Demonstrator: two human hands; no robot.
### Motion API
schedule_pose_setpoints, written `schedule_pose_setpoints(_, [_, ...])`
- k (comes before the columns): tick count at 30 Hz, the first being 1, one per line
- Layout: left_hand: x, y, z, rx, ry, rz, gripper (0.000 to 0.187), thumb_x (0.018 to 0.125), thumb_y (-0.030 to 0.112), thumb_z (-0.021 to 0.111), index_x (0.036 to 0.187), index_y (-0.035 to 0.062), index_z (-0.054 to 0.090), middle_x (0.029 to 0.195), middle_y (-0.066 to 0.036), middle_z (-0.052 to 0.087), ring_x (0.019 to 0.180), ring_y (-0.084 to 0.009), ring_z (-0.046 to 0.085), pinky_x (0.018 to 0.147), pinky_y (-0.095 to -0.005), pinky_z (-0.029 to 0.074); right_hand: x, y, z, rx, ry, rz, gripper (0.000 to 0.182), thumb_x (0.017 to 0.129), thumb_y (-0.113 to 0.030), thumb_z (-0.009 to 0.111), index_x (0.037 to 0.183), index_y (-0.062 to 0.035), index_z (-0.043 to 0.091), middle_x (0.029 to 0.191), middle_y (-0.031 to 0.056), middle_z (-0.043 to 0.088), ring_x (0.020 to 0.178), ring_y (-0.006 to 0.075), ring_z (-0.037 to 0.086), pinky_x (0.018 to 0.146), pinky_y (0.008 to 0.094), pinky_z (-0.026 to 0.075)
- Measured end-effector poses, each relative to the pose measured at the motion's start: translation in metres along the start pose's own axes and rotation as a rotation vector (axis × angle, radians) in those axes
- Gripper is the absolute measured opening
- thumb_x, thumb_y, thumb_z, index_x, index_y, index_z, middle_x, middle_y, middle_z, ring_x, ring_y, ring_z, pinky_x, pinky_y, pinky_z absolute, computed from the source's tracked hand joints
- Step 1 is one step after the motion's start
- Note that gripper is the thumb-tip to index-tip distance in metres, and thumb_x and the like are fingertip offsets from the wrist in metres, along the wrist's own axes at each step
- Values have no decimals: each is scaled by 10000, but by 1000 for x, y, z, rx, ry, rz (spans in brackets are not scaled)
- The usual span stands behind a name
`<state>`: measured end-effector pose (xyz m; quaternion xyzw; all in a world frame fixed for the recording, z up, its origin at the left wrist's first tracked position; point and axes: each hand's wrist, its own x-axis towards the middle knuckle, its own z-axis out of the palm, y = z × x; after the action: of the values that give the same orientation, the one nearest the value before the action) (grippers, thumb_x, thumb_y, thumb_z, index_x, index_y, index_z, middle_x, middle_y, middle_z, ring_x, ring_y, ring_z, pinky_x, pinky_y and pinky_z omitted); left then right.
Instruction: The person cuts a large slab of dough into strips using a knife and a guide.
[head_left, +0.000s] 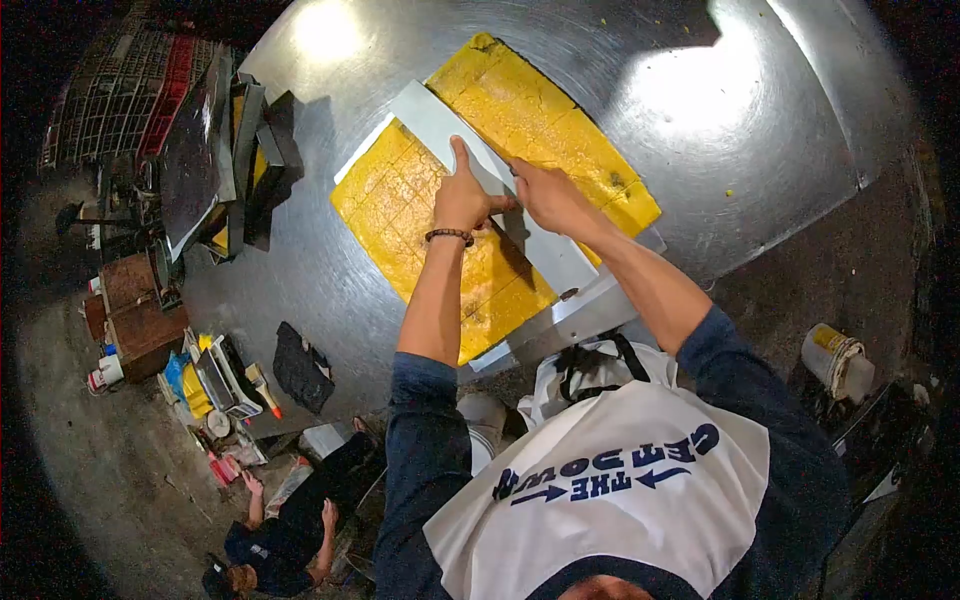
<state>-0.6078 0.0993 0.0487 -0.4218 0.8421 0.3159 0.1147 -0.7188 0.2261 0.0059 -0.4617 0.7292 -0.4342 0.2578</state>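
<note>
A yellow, shiny-topped slab [395, 195] like a cake lies on a pale sheet, its surface marked with straight lines. A second yellow piece [540, 95] lies beyond a wide, flat grey straightedge [428, 112] that runs diagonally across. My left hand [463, 203] presses on the straightedge, forefinger stretched along it and thumb pointing out to the right. Close beside that thumb, my right hand [550, 200] is closed at the straightedge's far side. A small dark bit shows at its fingertips; what it holds is mostly hidden.
The metal table [350, 90] carries upright trays [240, 160] at its left and a black cloth [302, 367] near its front edge. Tools and boxes [225, 380] crowd the left corner. Another person [290, 540] is at lower left. A white bucket [838, 360] stands right.
</note>
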Motion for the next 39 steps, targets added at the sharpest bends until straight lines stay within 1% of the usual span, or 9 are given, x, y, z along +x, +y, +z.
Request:
schedule_pose_setpoints(2, [11,-8,5,-11,20,23,1337,648,219,897,1576,26,-45,797,-243,698,636,-330,701,589,-391,574,18,-11,-6,-58,-212,214,290,1005,-186,462,1224,-39,582,1018,297,665,949,475,647,813,539,509])
schedule_pose_setpoints(8, [8,-11,6,-42,-26,-24,1392,606,253,944,1573,10,-28,810,-238,704,626,-313,699,584,-372,567,-52,1,-16,-8,-55,112,259,1001,-190,482,1181,-31,579,966,304,661,905,474,652,788,558,495])
schedule_pose_setpoints(12, [-1,-1,5,-56,-62,-45,1419,603,314,958,1572,11,-34,847,-248,707,659,-314,705,608,-372,572,-30,-21,-31,39,-245,299,352,1004,-165,478,1316,-16,543,1024,310,665,947,479,650,819,542,509])
schedule_pose_setpoints(13, [-3,2,3,-41,-61,-59,1423,601,318,961,1572,10,-33,851,-249,706,662,-315,705,608,-370,571,-31,1,-14,-59,-160,116,360,1011,-175,457,1324,-18,539,991,303,671,881,474,660,789,540,514])
schedule_pose_setpoints(17, [7,-6,4,11,1,-33,1402,611,260,964,1570,6,-26,842,-236,705,626,-287,687,568,-358,555,-98,8,-27,8,-99,86,274,1007,-197,443,1177,-24,570,959,300,655,875,494,629,758,552,497])
schedule_pose_setpoints(22, [2,8,7,-95,10,-10,1328,661,197,935,1583,39,-8,824,-215,710,542,-244,651,482,-348,531,-80,12,-31,-25,-163,123,343,1003,-163,481,1313,-27,539,1031,306,655,949,511,619,807,538,507])
schedule_pose_setpoints(25, [-13,23,-1,-35,-21,-119,1309,688,164,921,1590,56,-21,759,-176,697,491,-204,614,451,-327,501,-141,12,-33,66,83,-38,304,996,-164,481,1248,-10,554,1008,302,651,950,511,616,810,537,502])
schedule_pose_setpoints(29, [-8,17,3,-49,-15,-89,1274,718,147,902,1591,57,-22,742,-167,694,465,-197,601,438,-319,490,-122,3,-39,106,-178,251,336,996,-145,480,1301,-14,529,1016,309,647,942,504,616,810,541,494])
schedule_pose_setpoints(39, [-8,15,6,-82,-11,-99,1265,719,167,903,1598,87,-3,777,-158,691,483,-186,598,433,-307,486,-170,13,-42,18,-138,213,286,998,-134,500,1252,-9,542,872,314,640,841,517,629,705,579,466])
